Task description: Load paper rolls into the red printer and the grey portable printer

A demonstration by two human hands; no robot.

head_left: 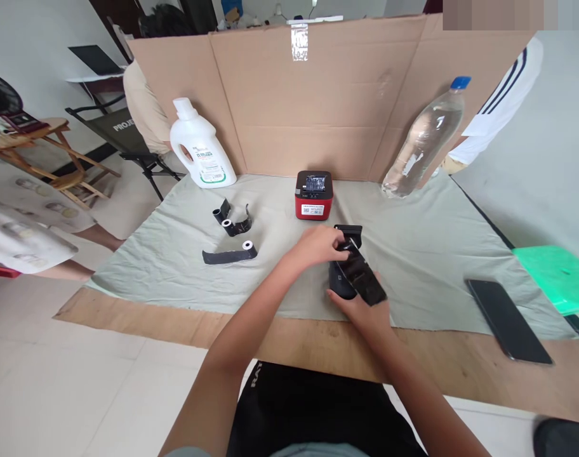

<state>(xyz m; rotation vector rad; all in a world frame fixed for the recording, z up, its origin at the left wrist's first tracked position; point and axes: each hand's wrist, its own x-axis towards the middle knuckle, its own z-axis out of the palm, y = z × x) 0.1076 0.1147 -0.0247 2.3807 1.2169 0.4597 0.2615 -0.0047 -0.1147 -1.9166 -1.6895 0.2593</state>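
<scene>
A small black printer-like device (343, 279) sits on the grey cloth (413, 254) with its lid raised. My right hand (366, 311) grips its near side, and a black strip (363, 276) runs across the top of that hand. My left hand (320, 244) is closed, pinching the strip's far end at the device's open lid (349, 231). A red and black device (313, 194) stands just behind. To the left lie black strips on white-cored rolls: one long piece (230, 254) and curled pieces (232, 219).
A cardboard screen (318, 101) stands at the back. A white detergent bottle (199, 146) stands back left, a clear plastic bottle (425, 139) leans back right. A dark phone (508, 320) lies at the right, next to a green stool (556, 276). People sit behind the screen.
</scene>
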